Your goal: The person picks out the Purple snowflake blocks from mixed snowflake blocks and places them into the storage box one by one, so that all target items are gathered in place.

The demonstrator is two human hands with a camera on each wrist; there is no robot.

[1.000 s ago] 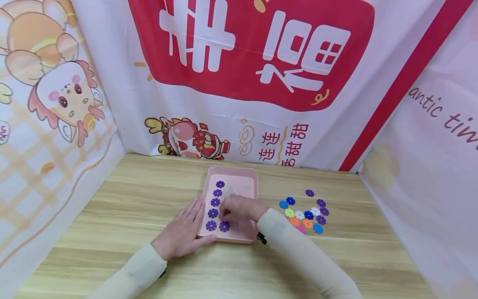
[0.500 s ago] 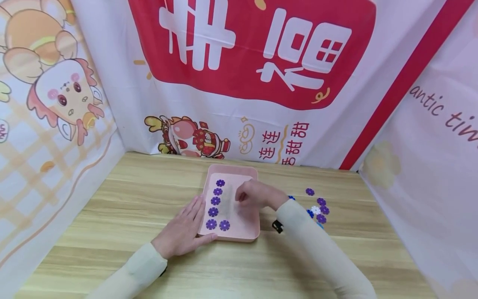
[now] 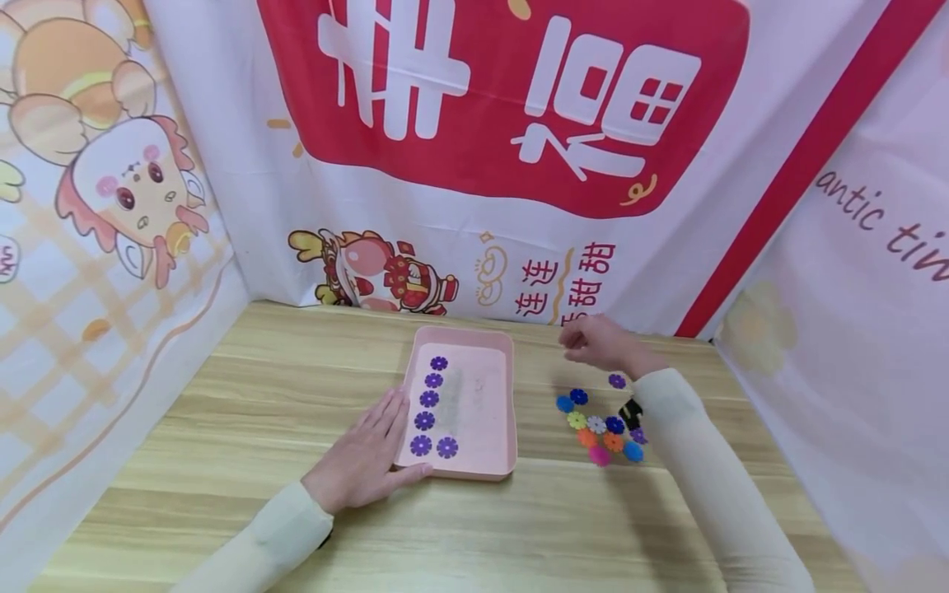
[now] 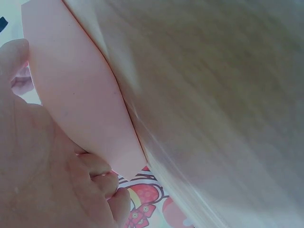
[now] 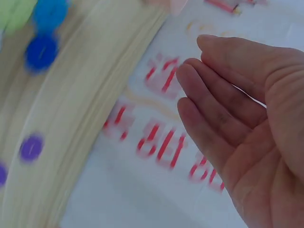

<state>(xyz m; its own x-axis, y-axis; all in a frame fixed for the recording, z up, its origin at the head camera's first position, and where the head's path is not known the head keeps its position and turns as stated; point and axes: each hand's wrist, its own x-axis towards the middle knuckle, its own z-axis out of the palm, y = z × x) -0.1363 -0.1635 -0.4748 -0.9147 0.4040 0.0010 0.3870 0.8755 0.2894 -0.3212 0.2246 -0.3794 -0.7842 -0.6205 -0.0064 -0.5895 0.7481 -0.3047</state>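
In the head view the left hand (image 3: pixel 361 455) rests against the left side of the pink tray (image 3: pixel 506 412), fingers straight, thumb at its near corner. Inside the tray, purple flower-shaped pieces (image 3: pixel 424 421) form a column along the left, with one more purple piece (image 3: pixel 447 447) beside the lowest. The right hand (image 3: pixel 604 342) is in the air right of the tray, above the far part of the table. The right wrist view shows that hand (image 5: pixel 237 99) with fingers loosely bent and nothing between them. The left wrist view has the left hand (image 4: pixel 52 175) against the tray wall (image 4: pixel 80 90).
Right of the tray lies a loose group of flower pieces: blue (image 3: pixel 579 397), yellow-green (image 3: pixel 577 421), orange (image 3: pixel 613 442), pink (image 3: pixel 600 455), white and purple (image 3: pixel 617 381). The right forearm passes over part of it. Printed cloth (image 3: pixel 371 189) hangs behind the table and at both sides.
The right hand has moved from inside the tray, out to the right and away over the table's far part. The purple pieces in the tray and the left hand have stayed in place.
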